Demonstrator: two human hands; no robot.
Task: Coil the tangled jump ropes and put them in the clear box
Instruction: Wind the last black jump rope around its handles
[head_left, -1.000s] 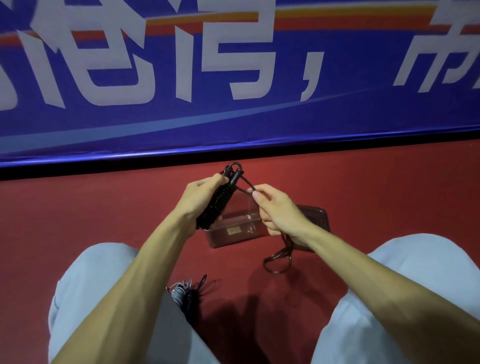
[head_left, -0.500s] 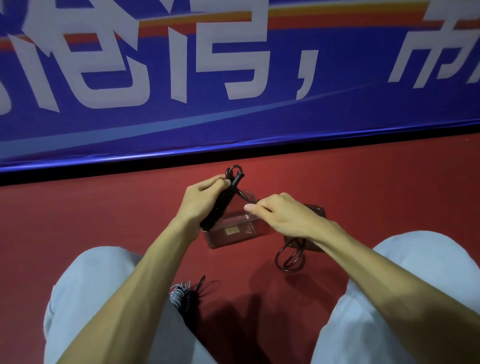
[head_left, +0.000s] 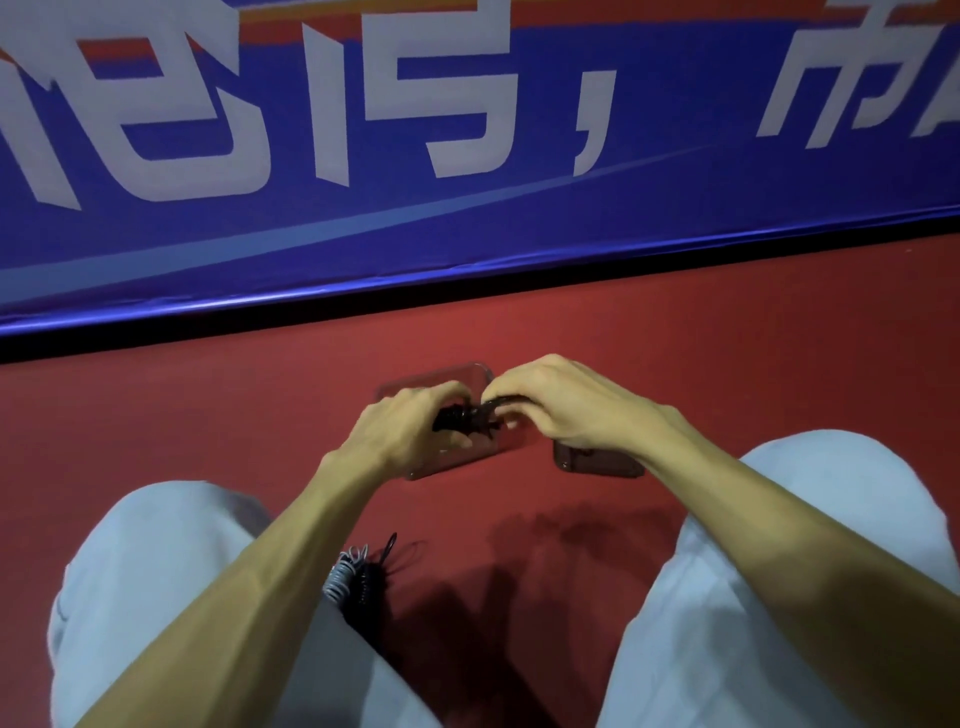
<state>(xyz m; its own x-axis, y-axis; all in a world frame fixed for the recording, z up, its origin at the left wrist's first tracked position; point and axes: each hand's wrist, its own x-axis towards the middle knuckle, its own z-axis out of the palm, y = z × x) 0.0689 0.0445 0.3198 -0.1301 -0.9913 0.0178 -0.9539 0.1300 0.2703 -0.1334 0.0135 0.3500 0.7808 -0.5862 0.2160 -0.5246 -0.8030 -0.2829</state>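
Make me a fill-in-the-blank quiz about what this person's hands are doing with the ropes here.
1. The left hand and right hand together grip a ____ coiled rope at the clear box.
2. The floor under the box is ____.
3. More coiled ropes lie on the floor against the person's ____ leg.
4. The banner behind is ____ with white characters.

Missing words: black; red; left; blue.
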